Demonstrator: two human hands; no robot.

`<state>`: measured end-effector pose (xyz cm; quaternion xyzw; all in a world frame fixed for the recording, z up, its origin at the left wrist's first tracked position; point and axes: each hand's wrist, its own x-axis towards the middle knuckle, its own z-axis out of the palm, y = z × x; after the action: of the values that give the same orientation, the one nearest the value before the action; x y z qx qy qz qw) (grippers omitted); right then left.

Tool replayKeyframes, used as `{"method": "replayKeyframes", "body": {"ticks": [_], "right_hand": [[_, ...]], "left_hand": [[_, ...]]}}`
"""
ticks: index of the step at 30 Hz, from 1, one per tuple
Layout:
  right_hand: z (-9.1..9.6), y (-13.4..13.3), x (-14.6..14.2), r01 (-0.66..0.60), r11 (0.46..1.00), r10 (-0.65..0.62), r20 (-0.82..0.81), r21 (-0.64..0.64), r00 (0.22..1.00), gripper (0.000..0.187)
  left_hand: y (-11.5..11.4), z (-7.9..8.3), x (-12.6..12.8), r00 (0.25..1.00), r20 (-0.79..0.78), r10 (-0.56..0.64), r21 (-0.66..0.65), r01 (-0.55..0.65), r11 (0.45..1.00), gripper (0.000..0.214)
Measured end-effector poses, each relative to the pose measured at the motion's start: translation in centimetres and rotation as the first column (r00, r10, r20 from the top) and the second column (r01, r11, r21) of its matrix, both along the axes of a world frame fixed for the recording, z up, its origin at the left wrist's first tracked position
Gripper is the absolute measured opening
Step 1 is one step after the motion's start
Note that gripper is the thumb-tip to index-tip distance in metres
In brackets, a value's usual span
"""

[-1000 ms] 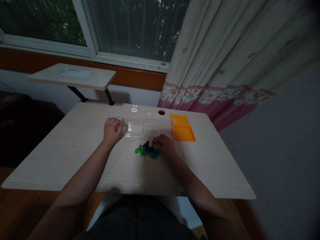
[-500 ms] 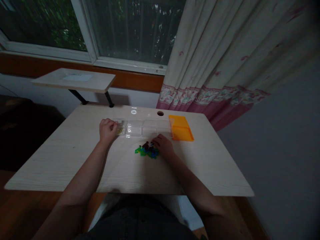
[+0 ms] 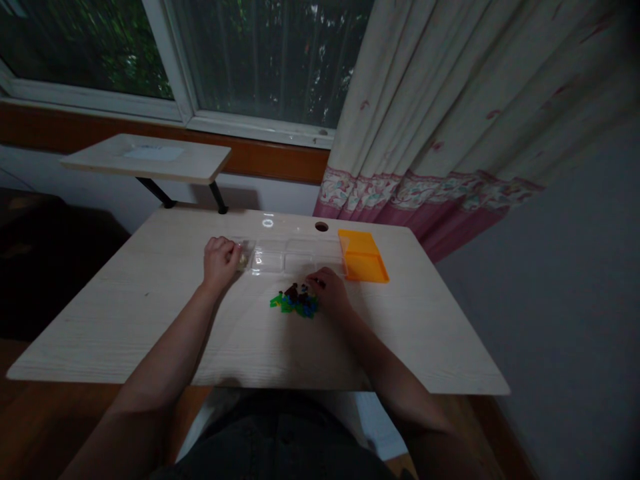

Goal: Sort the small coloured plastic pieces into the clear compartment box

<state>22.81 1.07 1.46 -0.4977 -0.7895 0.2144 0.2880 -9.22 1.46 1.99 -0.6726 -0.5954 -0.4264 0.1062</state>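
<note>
A clear plastic compartment tray (image 3: 270,260) lies across the desk. At its left end is my left hand (image 3: 221,261), fingers bent and closed over the end compartment, where small yellowish bits show; what the fingers grip is hidden. A pile of small plastic pieces (image 3: 295,302) in green, blue and dark brown lies in front of the tray. Just right of and above this pile, my right hand (image 3: 331,292) is closed in a pinch, with a small dark brown piece (image 3: 320,283) at its fingers.
An orange two-part tray (image 3: 364,257) touches the clear tray's right end. A round cable hole (image 3: 321,227) is behind the trays. At the back left a raised shelf (image 3: 150,160) stands on black legs, and a curtain (image 3: 400,147) hangs at the back right.
My left hand has shifted slightly right, further over the end compartment. My right hand has drawn back slightly from the pile, and a dark brown piece now shows at its fingers.
</note>
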Motion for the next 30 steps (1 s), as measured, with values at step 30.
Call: {"method": "replayKeyframes", "body": {"ticks": [30], "right_hand": [[1.2, -1.7, -2.0, -0.315, 0.939, 0.262, -0.307, -0.137, 0.915, 0.031]], "left_hand": [[-3.0, 1.6, 8.2, 0.739, -0.294, -0.606, -0.267, 0.546, 0.794, 0.024]]}}
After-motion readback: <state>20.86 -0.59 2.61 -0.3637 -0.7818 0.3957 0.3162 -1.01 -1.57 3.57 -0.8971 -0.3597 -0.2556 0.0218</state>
